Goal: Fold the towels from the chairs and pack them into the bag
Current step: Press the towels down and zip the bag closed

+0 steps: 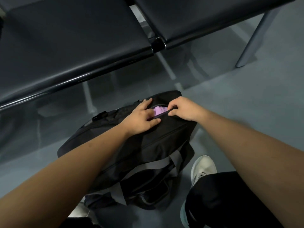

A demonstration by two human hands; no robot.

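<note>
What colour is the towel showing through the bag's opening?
Lilac purple; the towel peeks from the zip opening of the black bag, head view.

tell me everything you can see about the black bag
The bag is a black fabric duffel with grey webbing straps. It lies on the grey floor before the chairs, beside a white shoe. Its top zip is partly open at the far end, showing a purple towel inside. The left hand presses flat on its top; the right hand pinches the zip.
</note>
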